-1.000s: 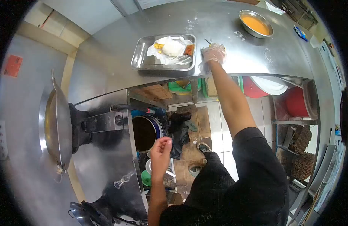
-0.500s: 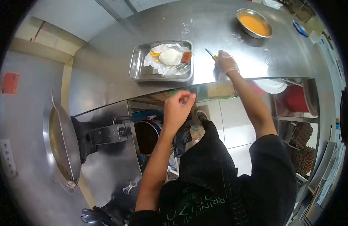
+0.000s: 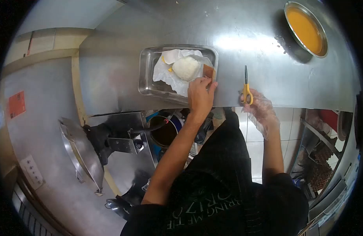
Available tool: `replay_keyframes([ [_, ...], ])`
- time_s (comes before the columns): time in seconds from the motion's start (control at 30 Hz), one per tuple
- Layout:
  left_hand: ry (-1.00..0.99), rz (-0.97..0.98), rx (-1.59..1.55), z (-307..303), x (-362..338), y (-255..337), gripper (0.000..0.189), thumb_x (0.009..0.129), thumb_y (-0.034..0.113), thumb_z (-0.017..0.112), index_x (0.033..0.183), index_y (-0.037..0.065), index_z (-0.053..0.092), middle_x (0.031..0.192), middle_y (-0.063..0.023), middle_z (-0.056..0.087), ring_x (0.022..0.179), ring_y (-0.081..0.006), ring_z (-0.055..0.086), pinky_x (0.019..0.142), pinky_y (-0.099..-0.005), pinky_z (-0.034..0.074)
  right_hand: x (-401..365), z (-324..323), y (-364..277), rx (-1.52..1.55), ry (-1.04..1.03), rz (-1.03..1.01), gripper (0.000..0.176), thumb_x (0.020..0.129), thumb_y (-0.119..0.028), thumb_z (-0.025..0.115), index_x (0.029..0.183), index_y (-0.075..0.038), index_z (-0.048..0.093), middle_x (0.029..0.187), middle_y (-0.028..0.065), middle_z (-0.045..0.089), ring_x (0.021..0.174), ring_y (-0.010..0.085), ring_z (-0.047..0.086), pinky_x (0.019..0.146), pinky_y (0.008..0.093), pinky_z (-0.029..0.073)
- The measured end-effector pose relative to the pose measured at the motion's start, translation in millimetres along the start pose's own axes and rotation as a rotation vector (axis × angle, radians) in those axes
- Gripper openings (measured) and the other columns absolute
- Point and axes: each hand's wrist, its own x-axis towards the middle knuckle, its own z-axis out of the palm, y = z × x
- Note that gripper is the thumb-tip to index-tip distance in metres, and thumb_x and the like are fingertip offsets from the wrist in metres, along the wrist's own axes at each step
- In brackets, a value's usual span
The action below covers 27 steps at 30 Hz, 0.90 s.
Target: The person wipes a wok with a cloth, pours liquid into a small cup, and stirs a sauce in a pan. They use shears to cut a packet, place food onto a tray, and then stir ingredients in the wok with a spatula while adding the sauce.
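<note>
A metal tray (image 3: 146,74) on the steel counter holds a mound of white rice (image 3: 186,68) on crumpled white paper (image 3: 167,80). A bit of yellow food shows at the rice's edge. On the tray's right side lies a small reddish-brown sachet (image 3: 208,71). My bare left hand (image 3: 201,94) reaches over the tray's near right corner, its fingertips closed on the sachet's lower end. In a clear plastic glove, my right hand (image 3: 264,112) holds yellow-handled scissors (image 3: 248,94) by the handles near the counter's front edge. The blades point away from me and look closed.
At the far right of the steel counter (image 3: 122,27) stands a metal bowl (image 3: 326,45) of orange liquid, with wet drops beside it. To the left is a large wok (image 3: 83,157) beside a burner. Below the counter are a round container (image 3: 165,131) and stacked egg trays (image 3: 322,175).
My left hand has moved from in front of the counter to the sachet in the tray. My right hand has drawn back toward the counter's edge with the scissors. The camera view has shifted.
</note>
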Motion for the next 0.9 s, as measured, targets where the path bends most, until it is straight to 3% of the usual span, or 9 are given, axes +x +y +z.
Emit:
replay_keyframes([
  [0.07, -0.036, -0.068, -0.063, -5.4, 2.2, 0.3, 0.018, 0.079, 0.019, 0.064, 0.086, 0.002, 0.065, 0.088, -0.0119, 0.062, 0.085, -0.0318, 0.055, 0.079, -0.0404, 0.042, 6.4, 14.8, 2.4, -0.045, 0.048, -0.004, 0.050, 0.076, -0.012, 0.071, 0.116, 0.004, 0.045, 0.089, 0.0126, 0.059, 0.079, 0.0191, 0.062, 0.067, 0.0284, 0.057],
  [0.17, -0.022, -0.161, -0.260, -15.7, 7.5, -5.8, 0.016, 0.079, 0.017, 0.063, 0.085, 0.003, 0.066, 0.086, -0.0128, 0.064, 0.082, -0.0325, 0.058, 0.077, -0.0396, 0.044, 10.4, 30.5, -1.6, -0.110, -0.088, 0.037, 0.047, 0.076, -0.015, 0.072, 0.113, 0.000, 0.049, 0.084, 0.0071, 0.057, 0.070, 0.0142, 0.059, 0.062, 0.0255, 0.053],
  [0.2, 0.034, -0.173, -0.228, -20.5, 10.8, -8.1, 0.018, 0.080, 0.017, 0.063, 0.086, 0.000, 0.066, 0.081, -0.0117, 0.066, 0.075, -0.0260, 0.062, 0.070, -0.0347, 0.047, 5.9, 39.9, -3.7, -0.168, -0.093, 0.052, 0.044, 0.074, -0.020, 0.074, 0.109, -0.004, 0.053, 0.079, 0.0023, 0.054, 0.065, 0.0095, 0.054, 0.058, 0.0221, 0.050],
  [0.3, 0.001, -0.436, -0.396, -36.0, 22.4, -16.9, 0.021, 0.081, 0.016, 0.065, 0.089, -0.003, 0.066, 0.077, -0.0083, 0.066, 0.069, -0.0146, 0.061, 0.066, -0.0267, 0.047, -0.7, 65.7, 4.7, -0.174, -0.134, 0.164, 0.039, 0.073, -0.023, 0.075, 0.101, -0.005, 0.054, 0.074, 0.0002, 0.053, 0.062, 0.0081, 0.053, 0.054, 0.0205, 0.048],
  [0.4, -0.037, -0.494, -0.455, -41.9, 28.0, -29.1, 0.021, 0.082, 0.014, 0.065, 0.092, -0.005, 0.065, 0.072, -0.0048, 0.063, 0.064, -0.0072, 0.056, 0.060, -0.0209, 0.045, 9.5, 77.7, 36.0, -0.158, -0.284, 0.292, 0.029, 0.081, -0.025, 0.066, 0.097, -0.005, 0.053, 0.064, 0.0020, 0.052, 0.045, 0.0080, 0.046, 0.042, 0.0224, 0.043],
  [0.5, -0.060, -0.557, -0.624, -46.1, 26.6, -27.2, 0.020, 0.082, 0.012, 0.065, 0.094, -0.004, 0.064, 0.073, -0.0041, 0.062, 0.063, -0.0071, 0.054, 0.058, -0.0204, 0.045, 16.2, 88.6, 57.6, -0.108, -0.391, 0.336, 0.027, 0.085, -0.030, 0.061, 0.095, -0.006, 0.052, 0.063, 0.0033, 0.052, 0.039, 0.0083, 0.042, 0.037, 0.0231, 0.039],
  [0.53, -0.063, -0.558, -0.624, -46.8, 25.5, -26.7, 0.020, 0.083, 0.012, 0.064, 0.094, -0.005, 0.064, 0.073, -0.0042, 0.062, 0.063, -0.0073, 0.054, 0.058, -0.0206, 0.045, 17.0, 90.8, 59.0, -0.122, -0.387, 0.329, 0.033, 0.086, -0.036, 0.059, 0.095, -0.006, 0.052, 0.063, 0.0034, 0.051, 0.041, 0.0074, 0.041, 0.039, 0.0224, 0.039],
  [0.67, -0.055, -0.555, -0.562, -49.9, 25.1, -13.6, 0.020, 0.084, 0.012, 0.063, 0.094, -0.005, 0.063, 0.075, -0.0048, 0.062, 0.063, -0.0075, 0.055, 0.057, -0.0209, 0.046, 24.9, 94.5, 65.9, -0.059, -0.359, 0.322, 0.037, 0.086, -0.040, 0.059, 0.095, -0.005, 0.052, 0.064, 0.0032, 0.051, 0.044, 0.0067, 0.040, 0.043, 0.0211, 0.036],
  [0.9, -0.062, -0.538, -0.504, -53.3, 24.2, -4.1, 0.020, 0.083, 0.012, 0.064, 0.093, -0.006, 0.062, 0.076, -0.0066, 0.063, 0.063, -0.0077, 0.057, 0.058, -0.0210, 0.048, 36.3, 96.8, 61.5, -0.064, -0.379, 0.260, 0.031, 0.085, -0.036, 0.061, 0.089, -0.007, 0.052, 0.061, 0.0011, 0.049, 0.044, 0.0058, 0.039, 0.041, 0.0208, 0.033],
])
